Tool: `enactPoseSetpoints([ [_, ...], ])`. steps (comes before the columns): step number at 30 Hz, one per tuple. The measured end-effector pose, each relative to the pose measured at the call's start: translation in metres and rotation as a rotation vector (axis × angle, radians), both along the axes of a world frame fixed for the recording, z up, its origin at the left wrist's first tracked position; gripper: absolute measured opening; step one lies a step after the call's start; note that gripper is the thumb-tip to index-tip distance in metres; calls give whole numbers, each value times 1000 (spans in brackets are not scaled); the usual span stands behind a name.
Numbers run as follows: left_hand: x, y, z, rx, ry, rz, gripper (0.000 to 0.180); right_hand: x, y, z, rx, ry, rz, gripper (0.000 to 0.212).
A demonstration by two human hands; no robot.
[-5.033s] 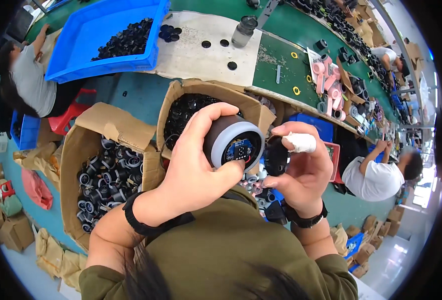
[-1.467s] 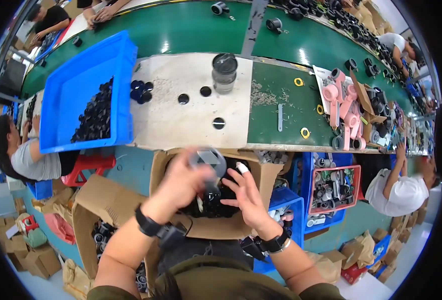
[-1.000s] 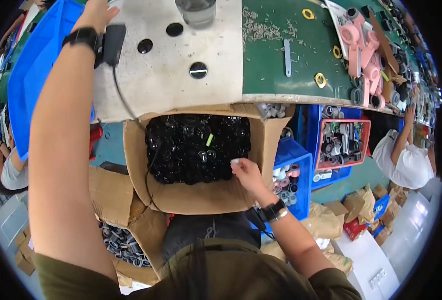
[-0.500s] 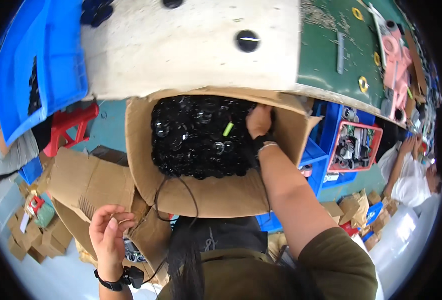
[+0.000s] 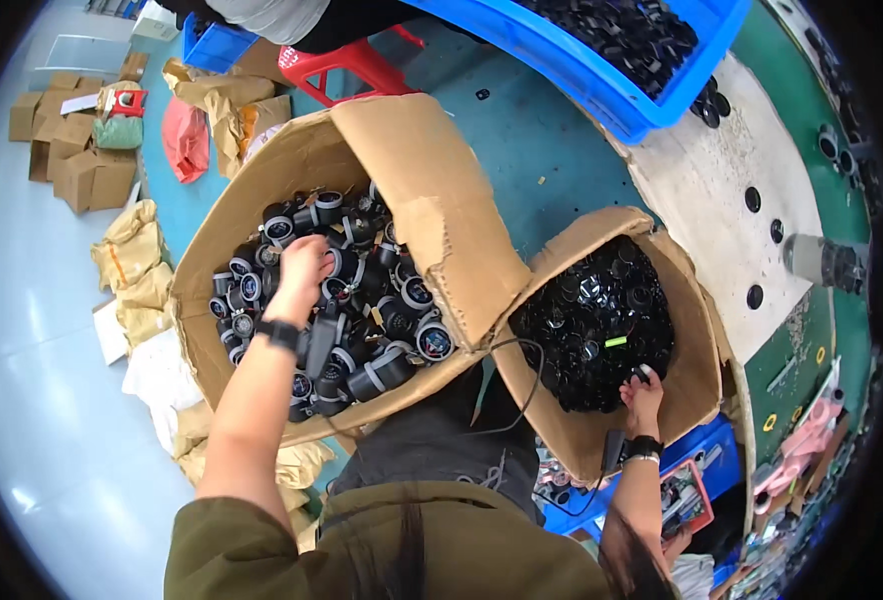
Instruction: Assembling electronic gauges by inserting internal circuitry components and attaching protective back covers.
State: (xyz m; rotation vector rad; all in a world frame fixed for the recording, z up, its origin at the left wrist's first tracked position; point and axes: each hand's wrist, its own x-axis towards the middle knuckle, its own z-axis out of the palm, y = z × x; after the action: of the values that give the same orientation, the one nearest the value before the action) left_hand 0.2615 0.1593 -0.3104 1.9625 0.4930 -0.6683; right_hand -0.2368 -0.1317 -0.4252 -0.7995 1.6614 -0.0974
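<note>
My left hand (image 5: 304, 268) reaches into the large cardboard box (image 5: 417, 150) on the left. Its fingers are bunched together among black cylindrical parts (image 5: 392, 372) with grey rings; whatever is between them is hidden. Over the near right part of the smaller cardboard box (image 5: 697, 370), my right hand (image 5: 644, 398) pinches a small black disc (image 5: 642, 373) that catches the light. Beneath it, glossy black discs (image 5: 582, 310) fill that box, with a bright green piece (image 5: 616, 342) lying on top.
A blue bin (image 5: 652, 115) of black parts stands at the far side beside a red stool (image 5: 352, 68). Several black discs lie on the pale worktop (image 5: 722, 200) at right. A dark cable (image 5: 537, 375) loops between the boxes. Cartons (image 5: 92, 170) and brown paper lie left.
The view has swung left. My left hand has moved from beside the box into the parts; my right hand has come back from the disc box's far right corner, now pinching a disc.
</note>
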Motion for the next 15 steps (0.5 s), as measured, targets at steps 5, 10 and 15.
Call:
enactPoseSetpoints([
  [5,26,-13,-110,689,-410,-654,58,26,6,58,6,-264,-180,30],
  [10,42,-25,-159,699,-264,-552,78,62,20,91,-192,-195,4,13],
  [15,39,-13,-148,692,-254,-510,65,84,35,114,-128,-326,63,15],
])
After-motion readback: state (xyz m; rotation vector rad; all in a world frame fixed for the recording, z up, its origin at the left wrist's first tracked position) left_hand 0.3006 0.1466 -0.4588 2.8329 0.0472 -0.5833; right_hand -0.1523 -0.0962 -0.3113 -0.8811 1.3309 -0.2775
